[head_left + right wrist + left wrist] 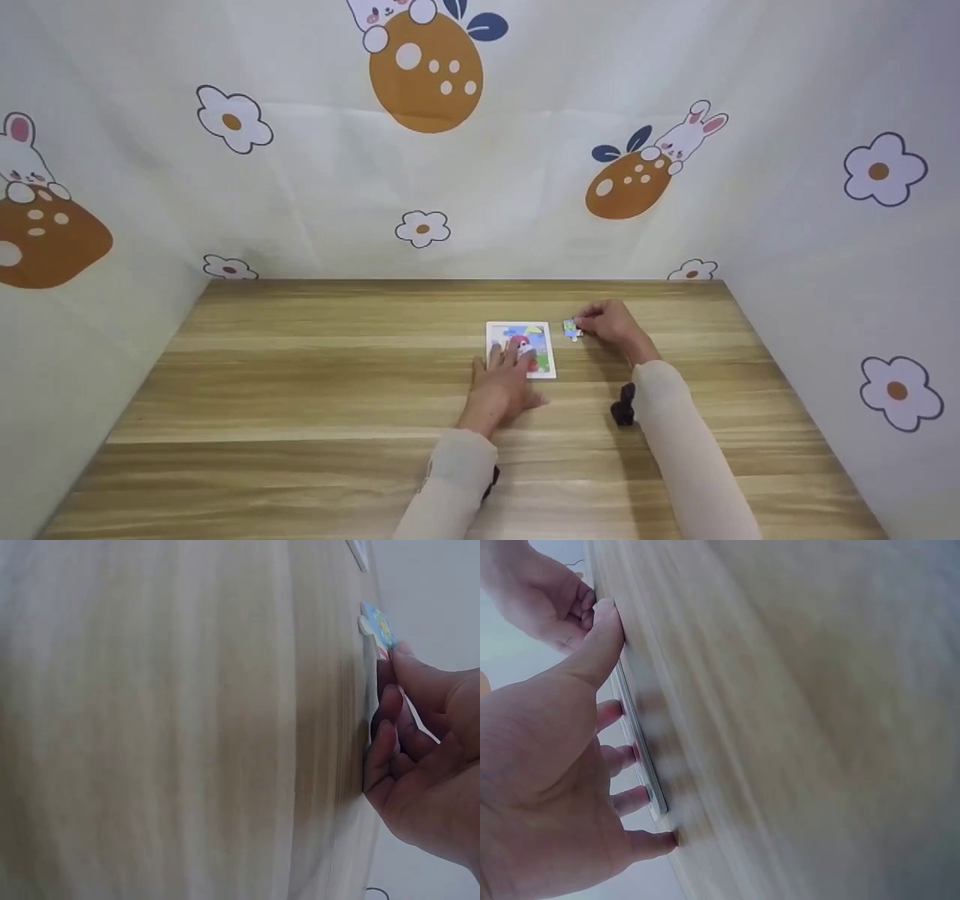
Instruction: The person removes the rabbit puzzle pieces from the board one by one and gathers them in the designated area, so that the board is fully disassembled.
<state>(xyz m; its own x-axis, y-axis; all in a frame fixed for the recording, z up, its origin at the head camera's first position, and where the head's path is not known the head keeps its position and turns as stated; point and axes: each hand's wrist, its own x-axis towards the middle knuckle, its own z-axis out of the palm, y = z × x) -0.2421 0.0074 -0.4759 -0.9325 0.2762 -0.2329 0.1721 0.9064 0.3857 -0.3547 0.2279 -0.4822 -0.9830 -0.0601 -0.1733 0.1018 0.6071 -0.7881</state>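
A small jigsaw puzzle with a white frame (553, 352) and a colourful cartoon picture lies on the table. Across its lower left part spreads my left hand (504, 386), fingertips resting on the picture and frame; the left wrist view shows the fingers fairly straight along the frame's edge (641, 742). To the right of the frame, my right hand (611, 324) pinches a blue and green puzzle piece (571, 328) between thumb and fingers, close over the table. In the right wrist view the piece (379, 626) sticks out past the thumb, the other fingers curled beneath.
The wood-grain table (300, 390) runs back to a cloth backdrop (337, 172) printed with rabbits, oranges and flowers, which also closes off both sides. A black device (624, 405) sits at the right wrist, by the sleeve.
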